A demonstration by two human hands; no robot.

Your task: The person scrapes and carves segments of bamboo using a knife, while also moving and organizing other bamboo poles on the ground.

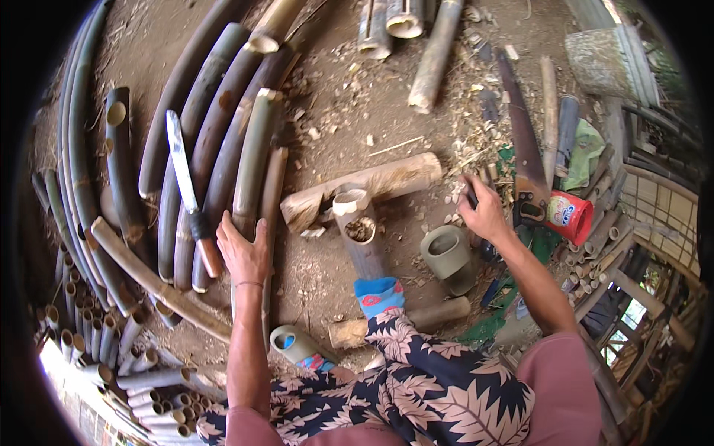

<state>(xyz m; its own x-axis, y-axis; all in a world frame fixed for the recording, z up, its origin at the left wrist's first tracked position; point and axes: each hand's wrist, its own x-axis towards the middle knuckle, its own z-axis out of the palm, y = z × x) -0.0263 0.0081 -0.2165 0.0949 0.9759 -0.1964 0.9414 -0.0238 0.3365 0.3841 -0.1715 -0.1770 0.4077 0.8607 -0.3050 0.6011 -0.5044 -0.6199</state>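
My left hand [244,251] is over a long greenish bamboo pole [253,156], its thumb apart from its fingers; whether it presses on the pole I cannot tell. My right hand [485,214] is closed round a small dark, handle-like object [471,195] whose kind is unclear. Between my hands, a short bamboo tube [364,249] leans on a split, pale log [379,187]. Wood chips fill the oval hole cut in its side. My foot in a blue sock [379,295] is at the tube's lower end.
A long knife [181,163] lies across bamboo poles on the left. An olive slipper [448,256] sits below my right hand; another [294,343] is near my left forearm. Further right are a handsaw [520,134] and a red packet [570,217]. Cut bamboo tubes [160,398] are stacked at lower left.
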